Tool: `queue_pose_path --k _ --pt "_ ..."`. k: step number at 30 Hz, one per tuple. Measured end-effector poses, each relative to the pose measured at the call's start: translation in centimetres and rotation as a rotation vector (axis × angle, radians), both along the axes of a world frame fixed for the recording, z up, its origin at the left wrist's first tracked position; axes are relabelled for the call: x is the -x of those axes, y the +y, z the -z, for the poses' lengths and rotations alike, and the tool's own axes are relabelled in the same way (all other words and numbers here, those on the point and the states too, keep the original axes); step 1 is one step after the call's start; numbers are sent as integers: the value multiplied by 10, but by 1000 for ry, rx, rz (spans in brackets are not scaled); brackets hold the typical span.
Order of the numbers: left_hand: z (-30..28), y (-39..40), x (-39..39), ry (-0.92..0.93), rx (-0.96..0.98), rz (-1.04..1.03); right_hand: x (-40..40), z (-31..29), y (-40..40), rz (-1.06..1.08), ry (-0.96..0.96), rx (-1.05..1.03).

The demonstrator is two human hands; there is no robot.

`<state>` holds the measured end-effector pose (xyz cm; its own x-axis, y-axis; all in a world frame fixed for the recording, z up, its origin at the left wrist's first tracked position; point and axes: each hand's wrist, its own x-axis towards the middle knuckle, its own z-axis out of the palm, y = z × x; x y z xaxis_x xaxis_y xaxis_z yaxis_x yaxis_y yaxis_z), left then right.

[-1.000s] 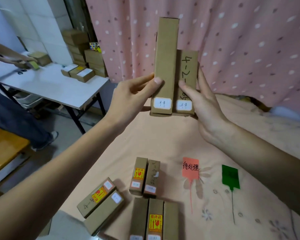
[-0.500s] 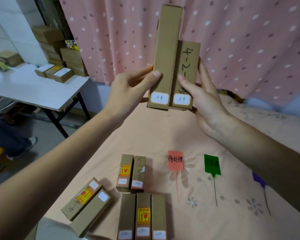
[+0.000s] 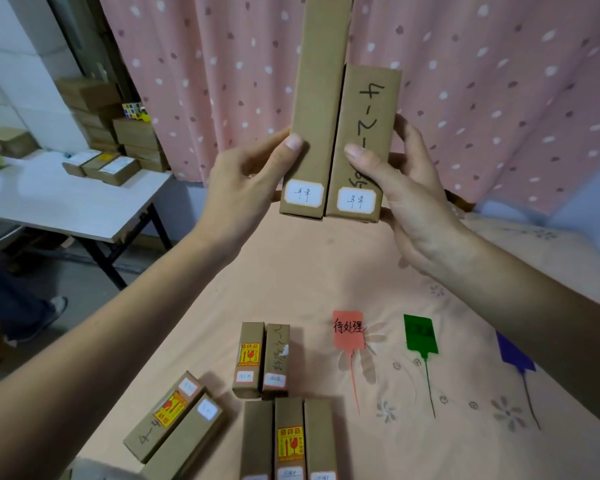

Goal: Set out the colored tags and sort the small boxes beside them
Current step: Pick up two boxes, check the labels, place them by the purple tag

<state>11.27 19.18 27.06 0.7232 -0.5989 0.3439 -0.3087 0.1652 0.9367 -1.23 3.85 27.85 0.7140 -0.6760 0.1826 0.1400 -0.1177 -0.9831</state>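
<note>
left hand (image 3: 243, 188) gripping tall box (image 3: 317, 109) | right hand (image 3: 413, 199) gripping short box (image 3: 362, 140) | top centre | read both labels, then match a tag (image 3: 348, 329)

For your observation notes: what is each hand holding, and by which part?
Left hand grips the taller box near its lower, labelled end; right hand grips the shorter box likewise, thumbs on the fronts.

A pink curtain (image 3: 482, 81) with pale and dark spots hangs behind. At left, a white folding bench (image 3: 59, 202) carries small cardboard cartons (image 3: 111, 168); more cartons stand stacked beside it, a puzzle cube (image 3: 132, 110) on top.
</note>
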Motion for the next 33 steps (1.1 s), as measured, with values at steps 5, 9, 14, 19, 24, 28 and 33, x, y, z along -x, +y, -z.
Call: queue_pose_path --k 5,9,14,19,24,28,33 --pt "5 -1 5 -20 9 16 3 7 -4 3 6 20" --pt "17 -14 9 -9 -20 55 16 15 -11 25 43 13" --pt "37 -43 31 15 -38 112 51 22 -29 74 100 -6" --pt "48 -74 81 19 -68 232 110 29 -53 141 159 -8" --pt "47 -107 146 -25 -91 320 188 40 -75 235 158 -55" --pt "44 -130 209 -6 -77 366 253 42 -94 286 144 -79" --pt "44 -168 314 18 -92 438 362 44 -124 337 158 -93"
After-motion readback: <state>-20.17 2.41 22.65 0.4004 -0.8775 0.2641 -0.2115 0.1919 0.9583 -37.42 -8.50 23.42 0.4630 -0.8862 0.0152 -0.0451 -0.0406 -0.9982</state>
